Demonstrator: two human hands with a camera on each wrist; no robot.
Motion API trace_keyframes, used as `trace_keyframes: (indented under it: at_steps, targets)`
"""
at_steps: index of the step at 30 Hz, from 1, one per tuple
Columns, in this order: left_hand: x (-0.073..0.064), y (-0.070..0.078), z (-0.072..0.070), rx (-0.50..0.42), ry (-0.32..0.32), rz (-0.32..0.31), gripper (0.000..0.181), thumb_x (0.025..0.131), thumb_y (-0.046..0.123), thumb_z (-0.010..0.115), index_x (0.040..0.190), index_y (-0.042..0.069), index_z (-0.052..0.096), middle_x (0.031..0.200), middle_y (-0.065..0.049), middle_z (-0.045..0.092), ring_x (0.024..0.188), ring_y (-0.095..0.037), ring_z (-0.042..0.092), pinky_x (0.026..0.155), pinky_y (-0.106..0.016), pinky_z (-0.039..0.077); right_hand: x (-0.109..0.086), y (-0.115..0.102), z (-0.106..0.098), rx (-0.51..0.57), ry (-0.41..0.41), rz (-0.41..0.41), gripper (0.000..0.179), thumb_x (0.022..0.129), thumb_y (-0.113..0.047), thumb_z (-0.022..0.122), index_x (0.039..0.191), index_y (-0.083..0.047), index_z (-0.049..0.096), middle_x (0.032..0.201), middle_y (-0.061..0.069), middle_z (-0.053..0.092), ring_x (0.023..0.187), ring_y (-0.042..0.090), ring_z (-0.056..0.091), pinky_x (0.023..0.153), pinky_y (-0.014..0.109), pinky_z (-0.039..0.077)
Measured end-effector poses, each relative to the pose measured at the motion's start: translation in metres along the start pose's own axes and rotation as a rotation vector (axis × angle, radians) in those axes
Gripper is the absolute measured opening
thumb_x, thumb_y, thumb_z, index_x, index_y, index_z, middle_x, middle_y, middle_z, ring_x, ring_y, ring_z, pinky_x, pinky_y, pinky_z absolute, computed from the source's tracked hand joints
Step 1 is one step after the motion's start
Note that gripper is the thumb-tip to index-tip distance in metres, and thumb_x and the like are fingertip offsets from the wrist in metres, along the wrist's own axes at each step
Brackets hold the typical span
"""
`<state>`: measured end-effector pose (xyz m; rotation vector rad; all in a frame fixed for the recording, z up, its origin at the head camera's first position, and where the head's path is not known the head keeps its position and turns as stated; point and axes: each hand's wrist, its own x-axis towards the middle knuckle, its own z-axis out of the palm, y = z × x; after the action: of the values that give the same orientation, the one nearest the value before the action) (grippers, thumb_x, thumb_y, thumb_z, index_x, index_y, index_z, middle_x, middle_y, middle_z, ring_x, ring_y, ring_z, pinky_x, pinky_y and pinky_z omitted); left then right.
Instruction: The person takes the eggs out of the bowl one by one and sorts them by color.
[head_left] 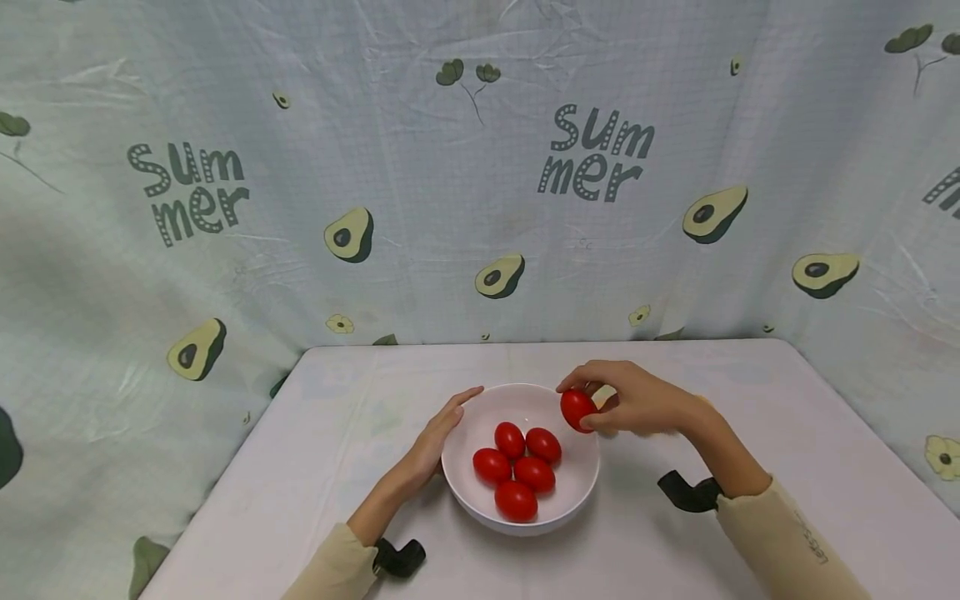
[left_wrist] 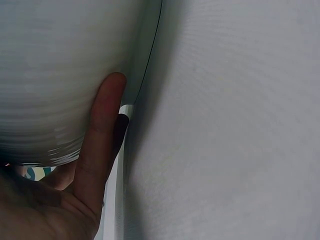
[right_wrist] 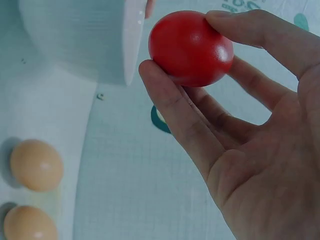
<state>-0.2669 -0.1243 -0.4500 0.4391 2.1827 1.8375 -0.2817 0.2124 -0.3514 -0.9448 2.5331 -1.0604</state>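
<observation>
Pinching the red egg (head_left: pixel 577 409) at the right edge of the white bowl (head_left: pixel 574 473), the right hand (head_left: pixel 637 400) would likely do best holding lightly (it looks slick) while the left hand (head_left: pixel 433 442) steadies the bowl with straightened fingers.

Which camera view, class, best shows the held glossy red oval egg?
Right wrist: the glossy red oval egg appears largest, held in the right hand. Head shows it small, partly covered; left wrist doesn't show it.

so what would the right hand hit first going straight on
Probably the white bowl, at its rim, though the right hand looks slightly higher and might pass over; depth is hard to judge.
</observation>
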Motion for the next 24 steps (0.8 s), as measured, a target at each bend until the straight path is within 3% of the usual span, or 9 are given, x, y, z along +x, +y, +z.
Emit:
trace_keyframes:
  at_steps: [5,16,24]
  targets:
    - [-0.001,0.001,0.0,-0.003,-0.001,0.003,0.05,0.113,0.038,0.023,0.162,0.029,0.033,0.168,-0.009,0.033,0.143,-0.04,0.046,0.087,-0.04,0.063,-0.015,0.011,-0.004,-0.017,0.028,-0.063,0.042,0.09,-0.017,0.077,0.131,-0.015,0.067,0.129,0.006,0.066,0.119,0.028,0.059,0.086,0.028,0.061]
    - [-0.001,-0.001,0.001,-0.007,-0.019,0.005,0.051,0.113,0.04,0.023,0.162,0.029,0.032,0.169,-0.011,0.031,0.144,-0.041,0.044,0.092,-0.041,0.062,-0.043,0.037,-0.004,0.002,0.072,0.005,0.041,0.093,-0.017,0.074,0.132,-0.012,0.063,0.127,0.009,0.065,0.112,0.027,0.06,0.084,0.023,0.059]
    - [-0.001,0.0,0.001,-0.01,-0.019,0.003,0.051,0.113,0.04,0.023,0.162,0.029,0.031,0.168,-0.01,0.032,0.143,-0.041,0.046,0.091,-0.042,0.062,-0.056,0.052,0.002,0.024,0.033,0.039,0.054,0.084,-0.013,0.082,0.133,-0.006,0.061,0.129,0.013,0.063,0.109,0.027,0.062,0.082,0.023,0.06]
